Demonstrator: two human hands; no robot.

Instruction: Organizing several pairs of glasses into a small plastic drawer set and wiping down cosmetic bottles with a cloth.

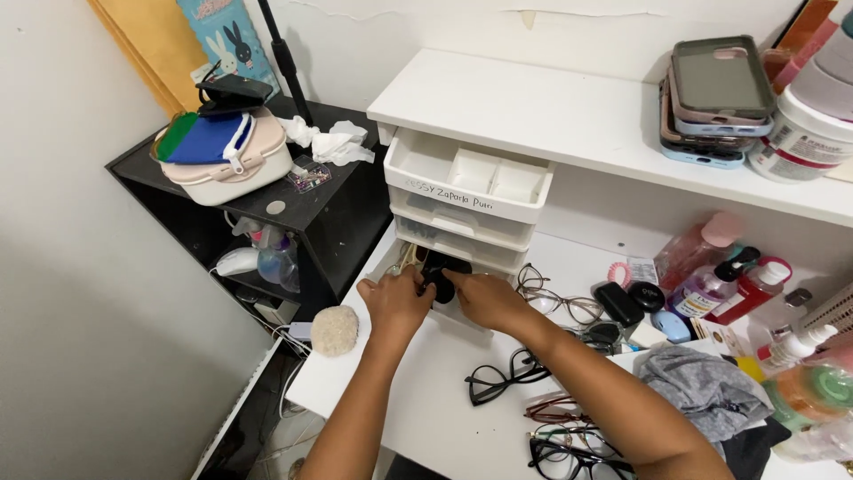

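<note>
We have both hands at the bottom drawer [402, 260] of a small white drawer unit [466, 203], and both are on the same black object [442, 272] lying in that drawer. Our left hand [394, 302] curls its fingers over the object's left end; our right hand [484, 298] pinches its right end with fingers closed on it. What the object is, we cannot tell; it is dark, rounded and partly hidden by our fingers. Some pale cords sit in the drawer just left of the grip.

Directly above the grip, the unit's top drawer [471, 182] stands pulled out, with white dividers inside. Just right of our right hand lie wire-rimmed glasses [555, 298] on the white desk [426, 391], and nearer us, below the right forearm, black-framed glasses [502, 378] and more pairs [569, 436]. Further right of the grip are a black case [619, 304], bottles [711, 280] and a grey cloth [706, 391]. Left of our left hand, at the desk's edge, sits a round fluffy puff [335, 331]. Up and left of the grip, a black shelf [338, 222] carries a cream box [227, 160] and crumpled tissue [329, 142]. High to the right, on the white shelf [569, 116] above the drawers, is a stack of phone cases [715, 98].
</note>
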